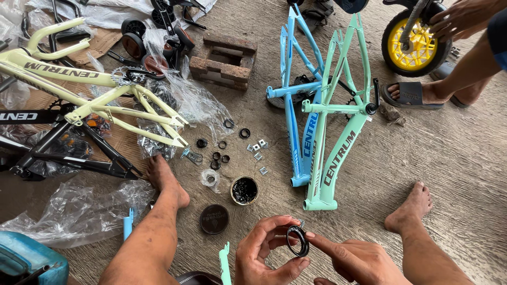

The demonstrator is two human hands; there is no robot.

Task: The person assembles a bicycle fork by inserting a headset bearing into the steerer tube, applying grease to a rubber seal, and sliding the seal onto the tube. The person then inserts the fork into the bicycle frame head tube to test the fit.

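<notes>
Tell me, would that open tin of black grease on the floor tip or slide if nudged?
The open tin looks squat and wide, so it would probably slide rather than tip. Its dark contents look thick, likely slow to spill. Its rim may be greasy and slippery, judging by the smears there.

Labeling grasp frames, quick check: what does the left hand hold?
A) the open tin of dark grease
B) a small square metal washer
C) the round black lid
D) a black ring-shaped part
D: the left hand pinches a black ring between thumb and fingers, with the right hand putting its index fingertip to the ring's rim; the grease tin and its lid sit on the floor.
</notes>
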